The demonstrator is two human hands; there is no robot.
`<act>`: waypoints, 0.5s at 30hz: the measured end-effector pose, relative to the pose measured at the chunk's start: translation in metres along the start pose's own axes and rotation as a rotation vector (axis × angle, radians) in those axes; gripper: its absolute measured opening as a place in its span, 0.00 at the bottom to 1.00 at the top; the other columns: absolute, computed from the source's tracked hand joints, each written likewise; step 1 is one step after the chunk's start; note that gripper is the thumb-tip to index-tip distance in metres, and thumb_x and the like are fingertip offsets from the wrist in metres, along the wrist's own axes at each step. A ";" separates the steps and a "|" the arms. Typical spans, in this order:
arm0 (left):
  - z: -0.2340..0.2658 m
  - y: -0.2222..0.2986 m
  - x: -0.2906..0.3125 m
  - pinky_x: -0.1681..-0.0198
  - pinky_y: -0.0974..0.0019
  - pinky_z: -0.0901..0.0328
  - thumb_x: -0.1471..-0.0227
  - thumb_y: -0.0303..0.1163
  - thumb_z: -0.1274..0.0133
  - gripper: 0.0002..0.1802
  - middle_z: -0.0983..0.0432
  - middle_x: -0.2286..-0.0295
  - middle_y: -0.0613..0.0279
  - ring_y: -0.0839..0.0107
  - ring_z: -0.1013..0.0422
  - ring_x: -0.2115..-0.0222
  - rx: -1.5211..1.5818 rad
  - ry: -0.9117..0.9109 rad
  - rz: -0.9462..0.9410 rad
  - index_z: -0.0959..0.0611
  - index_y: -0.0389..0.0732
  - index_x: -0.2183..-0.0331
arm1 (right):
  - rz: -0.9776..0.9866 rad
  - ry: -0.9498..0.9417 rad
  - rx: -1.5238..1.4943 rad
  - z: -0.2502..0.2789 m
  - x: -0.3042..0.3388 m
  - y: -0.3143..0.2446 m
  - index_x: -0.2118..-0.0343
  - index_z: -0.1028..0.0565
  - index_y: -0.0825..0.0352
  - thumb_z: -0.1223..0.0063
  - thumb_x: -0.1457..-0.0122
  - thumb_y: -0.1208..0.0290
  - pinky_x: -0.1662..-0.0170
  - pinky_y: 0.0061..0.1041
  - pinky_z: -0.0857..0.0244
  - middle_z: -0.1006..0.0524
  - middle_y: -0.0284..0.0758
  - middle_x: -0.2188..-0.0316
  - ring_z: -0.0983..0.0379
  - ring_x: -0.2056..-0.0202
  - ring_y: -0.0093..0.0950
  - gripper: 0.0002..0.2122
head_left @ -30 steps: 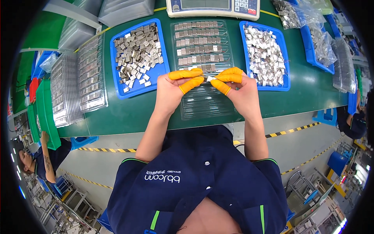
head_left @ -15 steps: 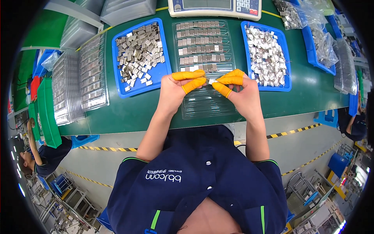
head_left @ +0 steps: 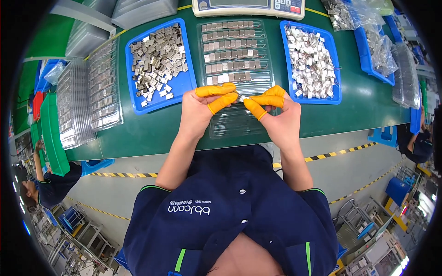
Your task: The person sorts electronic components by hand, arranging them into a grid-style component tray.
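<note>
My left hand [head_left: 209,102] and my right hand [head_left: 271,107] meet over the near part of a clear plastic tray [head_left: 238,124]. Yellow finger cots cover the thumb and some fingers of each. The right hand is closed in a pinch on a small white connector [head_left: 242,98], only partly visible between the fingertips. Closed too, the left fingertips touch or nearly touch it; what they grip is too small and hidden to name. Farther up the tray lie rows of small metal-shelled connectors [head_left: 230,44] with thin wires at their right ends.
Left of the tray, a blue bin [head_left: 183,87] holds loose metal shells; right of it, another blue bin [head_left: 338,73] holds white wired connectors. A scale [head_left: 248,10] stands behind. Stacked clear trays [head_left: 76,101] and a green bin [head_left: 54,138] are far left. A person [head_left: 57,188] works beyond.
My fingertips have drawn closer together, and the white connector is now tilted and more covered by them. The whole bench has shifted slightly left and up in view.
</note>
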State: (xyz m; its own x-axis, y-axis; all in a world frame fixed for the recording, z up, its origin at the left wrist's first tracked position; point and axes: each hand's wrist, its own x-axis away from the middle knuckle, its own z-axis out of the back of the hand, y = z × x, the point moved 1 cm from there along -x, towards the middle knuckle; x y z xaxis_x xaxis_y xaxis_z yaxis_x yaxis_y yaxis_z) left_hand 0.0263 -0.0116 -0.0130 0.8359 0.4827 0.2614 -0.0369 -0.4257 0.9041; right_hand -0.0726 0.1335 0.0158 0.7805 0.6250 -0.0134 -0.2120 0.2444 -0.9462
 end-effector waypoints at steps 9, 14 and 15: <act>-0.008 -0.001 0.007 0.63 0.71 0.31 0.56 0.19 0.45 0.13 0.24 0.67 0.55 0.69 0.26 0.69 0.114 0.020 0.012 0.22 0.30 0.64 | 0.008 0.011 -0.154 -0.001 0.002 0.003 0.74 0.21 0.67 0.37 0.62 0.78 0.73 0.16 0.42 0.30 0.28 0.81 0.39 0.78 0.18 0.08; -0.010 0.009 0.008 0.64 0.72 0.32 0.57 0.22 0.43 0.22 0.24 0.69 0.55 0.71 0.26 0.69 0.119 -0.114 0.092 0.29 0.32 0.57 | -0.003 -0.073 -0.127 0.003 -0.004 0.006 0.69 0.22 0.66 0.35 0.62 0.75 0.68 0.16 0.41 0.29 0.28 0.77 0.37 0.75 0.18 0.14; -0.010 0.010 0.007 0.64 0.72 0.32 0.57 0.22 0.43 0.24 0.24 0.70 0.54 0.71 0.26 0.69 0.179 -0.191 0.147 0.31 0.32 0.56 | 0.005 -0.137 -0.261 0.001 -0.006 0.007 0.66 0.23 0.66 0.35 0.62 0.75 0.65 0.17 0.41 0.29 0.28 0.75 0.37 0.73 0.19 0.15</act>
State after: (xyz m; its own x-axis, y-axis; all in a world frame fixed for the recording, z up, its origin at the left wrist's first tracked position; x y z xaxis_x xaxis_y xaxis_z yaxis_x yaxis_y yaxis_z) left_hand 0.0267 -0.0048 0.0007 0.9174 0.2605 0.3010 -0.0818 -0.6167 0.7829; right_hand -0.0795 0.1317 0.0096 0.6891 0.7246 0.0089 -0.0428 0.0530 -0.9977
